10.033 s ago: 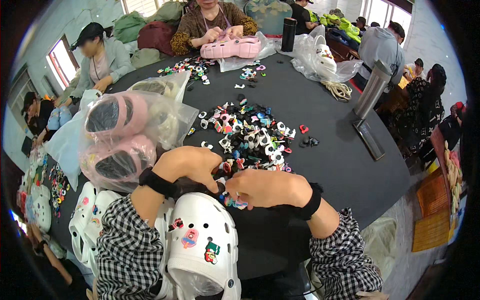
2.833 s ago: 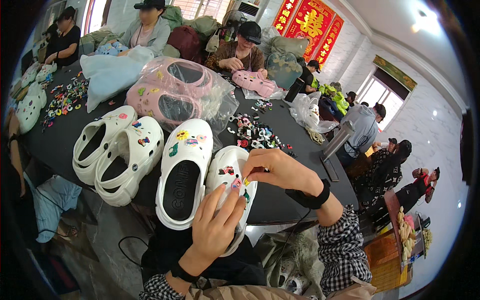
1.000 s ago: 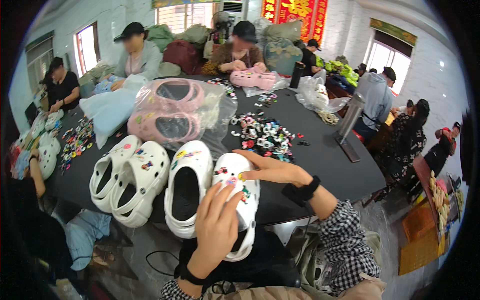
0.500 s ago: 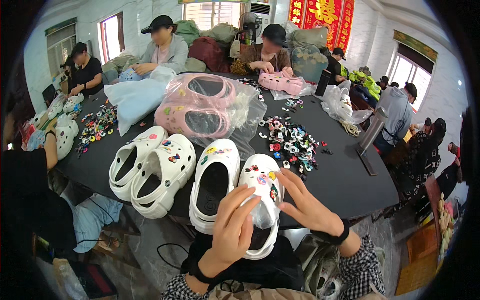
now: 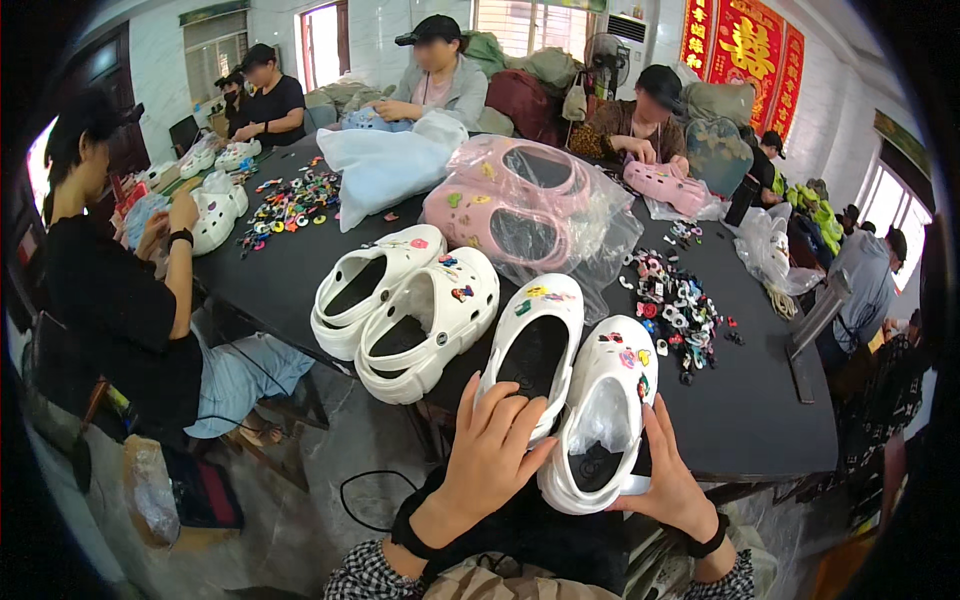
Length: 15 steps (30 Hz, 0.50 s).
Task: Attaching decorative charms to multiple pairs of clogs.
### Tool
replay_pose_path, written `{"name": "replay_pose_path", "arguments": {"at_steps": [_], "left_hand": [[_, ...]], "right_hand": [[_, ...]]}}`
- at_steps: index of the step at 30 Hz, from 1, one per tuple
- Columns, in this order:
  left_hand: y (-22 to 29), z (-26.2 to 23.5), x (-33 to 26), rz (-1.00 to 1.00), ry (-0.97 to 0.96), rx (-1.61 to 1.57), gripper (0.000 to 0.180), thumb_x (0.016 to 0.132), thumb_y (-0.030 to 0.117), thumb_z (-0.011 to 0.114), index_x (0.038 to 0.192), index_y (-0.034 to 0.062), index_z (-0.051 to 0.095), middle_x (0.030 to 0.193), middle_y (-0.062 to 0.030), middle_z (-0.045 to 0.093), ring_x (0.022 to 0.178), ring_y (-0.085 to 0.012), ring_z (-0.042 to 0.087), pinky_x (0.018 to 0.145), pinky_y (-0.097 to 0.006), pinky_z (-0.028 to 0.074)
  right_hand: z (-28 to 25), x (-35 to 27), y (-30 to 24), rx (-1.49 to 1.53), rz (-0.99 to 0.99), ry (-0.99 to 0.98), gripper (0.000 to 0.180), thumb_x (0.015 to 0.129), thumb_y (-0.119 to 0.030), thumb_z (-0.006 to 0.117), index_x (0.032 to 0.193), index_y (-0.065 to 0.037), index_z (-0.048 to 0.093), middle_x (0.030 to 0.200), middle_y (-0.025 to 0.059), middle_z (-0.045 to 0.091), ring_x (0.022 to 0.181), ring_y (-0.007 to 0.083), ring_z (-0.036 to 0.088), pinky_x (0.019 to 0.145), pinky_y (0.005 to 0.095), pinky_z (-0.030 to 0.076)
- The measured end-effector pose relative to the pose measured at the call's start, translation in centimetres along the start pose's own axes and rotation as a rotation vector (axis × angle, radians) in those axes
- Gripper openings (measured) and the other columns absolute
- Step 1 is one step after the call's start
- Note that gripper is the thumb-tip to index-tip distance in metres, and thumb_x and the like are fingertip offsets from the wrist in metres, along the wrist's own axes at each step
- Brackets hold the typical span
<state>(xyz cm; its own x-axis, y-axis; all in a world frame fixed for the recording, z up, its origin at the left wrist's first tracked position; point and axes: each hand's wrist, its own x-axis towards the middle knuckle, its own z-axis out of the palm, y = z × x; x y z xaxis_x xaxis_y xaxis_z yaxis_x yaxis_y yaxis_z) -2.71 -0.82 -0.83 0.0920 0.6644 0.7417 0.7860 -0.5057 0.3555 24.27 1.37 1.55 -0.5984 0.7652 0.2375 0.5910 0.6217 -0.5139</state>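
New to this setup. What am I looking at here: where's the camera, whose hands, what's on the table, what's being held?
There is one view, from a fisheye camera worn on a person's head and looking down, so straight edges curve near the rim. No robot: the two bare hands rising from the bottom edge belong to the wearer. The left hand lies on the heel of a white foam clog with small coloured charms. The right hand holds the side of the neighbouring white foam clog stuffed with clear plastic. On the dark round table lie another pair of white clogs, a pink pair in a clear plastic bag and a heap of loose coloured charms. Other people sit around the table.
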Motion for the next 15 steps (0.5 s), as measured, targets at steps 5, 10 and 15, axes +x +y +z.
{"name": "replay_pose_path", "arguments": {"at_steps": [5, 10, 15], "left_hand": [[-1.2, -0.5, 0.4, 0.063, 0.054, -0.044, 0.032, 0.076, 0.018, 0.077, 0.1, 0.0037, 0.061, 0.106, -0.0105, 0.056, 0.117, -0.0323, 0.051, 0.11, -0.059, 0.031], [-3.3, -3.5, -0.4, -0.043, 0.073, 0.068, 0.031, 0.073, 0.026, 0.08, 0.094, 0.0104, 0.063, 0.109, -0.0043, 0.056, 0.121, -0.0325, 0.049, 0.11, -0.067, 0.021], [-4.2, -2.9, -0.3, -0.051, 0.072, 0.01, 0.031, 0.073, 0.026, 0.082, 0.092, 0.0124, 0.061, 0.107, -0.0036, 0.058, 0.124, -0.0325, 0.047, 0.116, -0.066, 0.01]], "right_hand": [[-0.5, 0.5, 0.0, -0.059, 0.035, -0.047, 0.135, 0.059, -0.046, 0.092, 0.154, 0.003, 0.011, 0.154, 0.0396, 0.007, 0.147, 0.0491, 0.013, 0.116, 0.0512, 0.026], [-0.5, 2.6, 0.7, -0.003, 0.015, -0.091, 0.137, 0.063, -0.05, 0.089, 0.153, 0.006, 0.004, 0.154, 0.04, -0.001, 0.147, 0.0493, 0.008, 0.116, 0.0508, 0.027], [0.0, 2.9, 0.4, -0.12, -0.015, -0.096, 0.134, 0.065, -0.049, 0.089, 0.152, 0.008, 0.004, 0.152, 0.0424, 0.003, 0.145, 0.0535, 0.01, 0.115, 0.0509, 0.03]]}}
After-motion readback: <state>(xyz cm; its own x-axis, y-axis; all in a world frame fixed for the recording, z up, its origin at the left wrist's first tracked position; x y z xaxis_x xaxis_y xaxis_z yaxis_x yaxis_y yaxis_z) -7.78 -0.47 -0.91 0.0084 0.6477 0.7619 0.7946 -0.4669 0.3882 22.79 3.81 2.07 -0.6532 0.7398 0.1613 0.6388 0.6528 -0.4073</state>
